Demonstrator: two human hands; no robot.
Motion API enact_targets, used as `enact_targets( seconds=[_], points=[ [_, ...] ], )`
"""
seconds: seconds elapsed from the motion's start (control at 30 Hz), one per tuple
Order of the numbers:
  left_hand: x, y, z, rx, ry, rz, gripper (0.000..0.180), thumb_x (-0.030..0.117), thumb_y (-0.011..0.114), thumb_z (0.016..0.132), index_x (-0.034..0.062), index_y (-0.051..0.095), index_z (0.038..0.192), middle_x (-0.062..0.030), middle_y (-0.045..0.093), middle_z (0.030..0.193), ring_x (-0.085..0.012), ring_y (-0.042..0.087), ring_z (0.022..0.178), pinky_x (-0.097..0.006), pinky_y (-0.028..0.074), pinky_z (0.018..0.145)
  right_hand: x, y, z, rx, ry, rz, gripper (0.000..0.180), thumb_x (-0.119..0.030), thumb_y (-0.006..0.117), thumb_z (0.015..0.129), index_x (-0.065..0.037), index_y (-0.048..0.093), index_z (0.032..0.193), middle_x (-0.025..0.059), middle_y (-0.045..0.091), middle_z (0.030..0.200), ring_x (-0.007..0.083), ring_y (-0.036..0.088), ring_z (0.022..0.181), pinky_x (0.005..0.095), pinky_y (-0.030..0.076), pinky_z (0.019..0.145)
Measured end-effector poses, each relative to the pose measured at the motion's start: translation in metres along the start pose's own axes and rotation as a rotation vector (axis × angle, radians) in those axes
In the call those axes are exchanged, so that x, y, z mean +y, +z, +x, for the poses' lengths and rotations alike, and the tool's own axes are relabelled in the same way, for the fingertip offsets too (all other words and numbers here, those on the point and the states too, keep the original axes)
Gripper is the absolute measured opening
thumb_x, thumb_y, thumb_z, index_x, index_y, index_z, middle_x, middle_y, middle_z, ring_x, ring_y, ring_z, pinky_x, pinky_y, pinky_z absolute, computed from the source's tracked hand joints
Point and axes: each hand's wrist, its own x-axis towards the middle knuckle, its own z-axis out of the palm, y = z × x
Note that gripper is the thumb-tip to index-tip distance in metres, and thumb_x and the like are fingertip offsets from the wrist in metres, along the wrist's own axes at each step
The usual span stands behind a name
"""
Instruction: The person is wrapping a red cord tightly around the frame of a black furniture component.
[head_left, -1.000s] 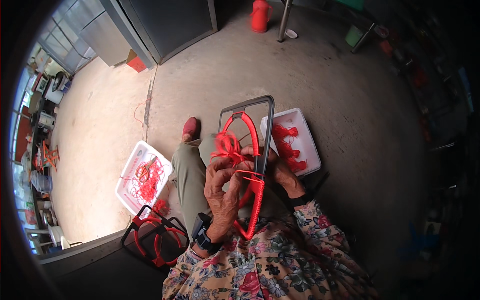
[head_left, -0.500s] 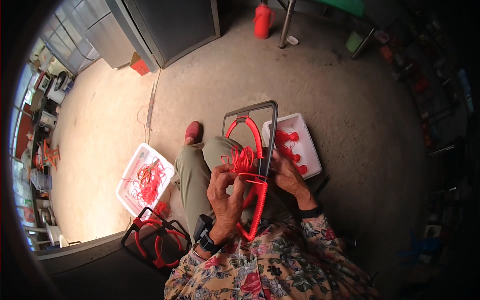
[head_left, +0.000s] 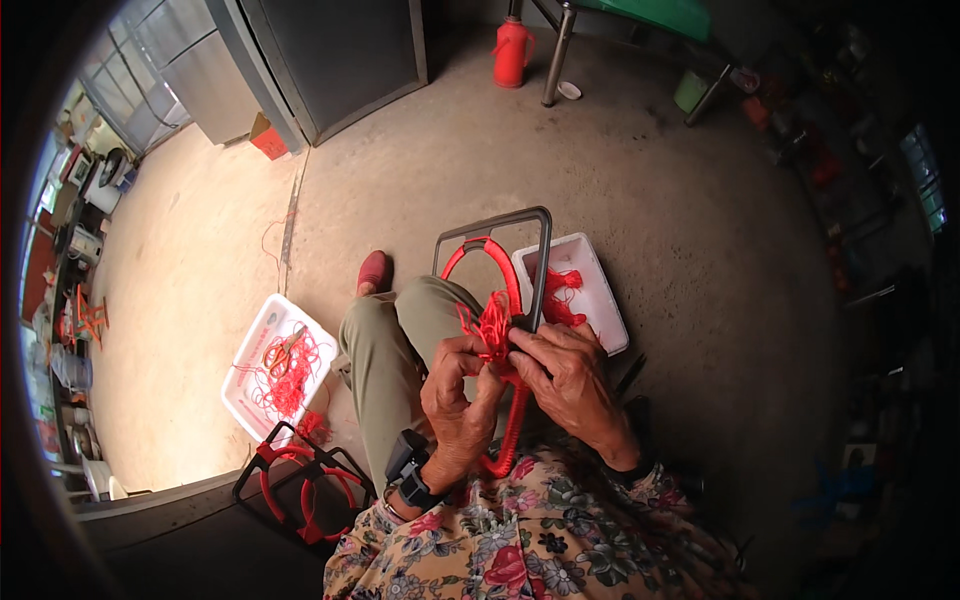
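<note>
A floral shirt [head_left: 520,550] covers the person's body nearest the camera, and olive trousers [head_left: 375,365] extend beyond it. Above the lap, the left hand [head_left: 460,405] has its fingers [head_left: 482,395] closed together on the lower end of a red cord bundle [head_left: 493,325], whose loose loops rise just beyond the fingertips. The right hand [head_left: 572,385] comes in from the other side; its fingers [head_left: 530,350] lie at the bundle's right side, close to the black frame [head_left: 546,245], but I cannot tell whether they are clamped on cord or only resting there.

The frame stands tilted above the lap, its red-wrapped curved part [head_left: 513,280] reaching past the bundle, and a red-wrapped lower bar [head_left: 514,430] running back toward the shirt between the wrists. On the dark surface [head_left: 190,540] at lower left, near its far edge, lies a second frame [head_left: 310,525] with red wrapping.

On the floor, a white tray [head_left: 240,400] to the left holds tangled red cord [head_left: 290,385] with scissors [head_left: 284,348] on top, toward its far edge. Another white tray [head_left: 603,300], right of the frame, has red cord hanks [head_left: 563,290] along its left side. Farther off stands a red thermos [head_left: 510,60].
</note>
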Motion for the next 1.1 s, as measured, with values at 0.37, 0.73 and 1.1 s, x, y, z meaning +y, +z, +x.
enact_targets(
  seconds=[0.37,0.73,1.1],
  points=[
    [0.008,-0.010,0.008,-0.311,0.033,-0.180,0.012,-0.003,0.058,0.075,0.0004,0.048,0.078,-0.0125,0.056,0.100,-0.0186,0.054,0.089,-0.031,0.043,0.083,0.013,-0.013,0.007,-0.365,0.145,0.256,0.018,-0.009,0.067,0.079,0.000,0.052,0.081,0.0097,0.048,0.064,0.0220,0.044,0.054,0.0345,0.034,0.053],
    [-0.029,0.005,0.004,-0.083,-0.438,-0.601,0.014,0.015,0.056,0.090,0.0030,0.055,0.083,-0.0033,0.057,0.096,-0.0094,0.054,0.081,-0.026,0.045,0.073,0.012,-0.067,-0.033,0.637,0.393,1.286,0.038,-0.037,0.055,0.091,-0.004,0.055,0.109,0.0070,0.059,0.088,0.0197,0.058,0.078,0.0330,0.048,0.073],
    [-0.033,0.004,0.012,-0.360,-0.924,-0.903,0.032,0.023,0.051,0.095,-0.0007,0.051,0.117,-0.0051,0.059,0.084,-0.0110,0.052,0.055,-0.023,0.041,0.041,0.138,-0.111,-0.152,0.258,0.884,1.032,0.027,-0.032,0.062,0.088,-0.005,0.057,0.088,-0.0024,0.049,0.063,0.0057,0.044,0.050,0.0226,0.034,0.040]
  ],
)
